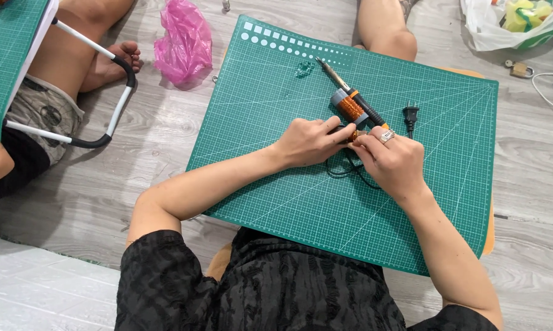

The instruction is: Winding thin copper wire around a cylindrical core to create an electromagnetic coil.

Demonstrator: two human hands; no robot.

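On a green cutting mat (276, 98) lies a soldering iron (350, 95) with a black and orange handle and a metal tip pointing to the far left. Beside it stands a grey spool of copper-coloured wire (349, 108). My left hand (308, 141) and my right hand (393, 162) meet just below the spool, fingertips pinching a small copper-coloured piece between them. The piece is mostly hidden by the fingers. My right hand wears a ring. A black cord (350, 173) loops under my hands.
A black plug (410, 114) lies on the mat to the right. A pink plastic bag (184, 43) is on the wooden floor at the left. Another person sits at far left with a second mat (10, 55). A padlock (520, 68) and a white bag (509, 21) are far right.
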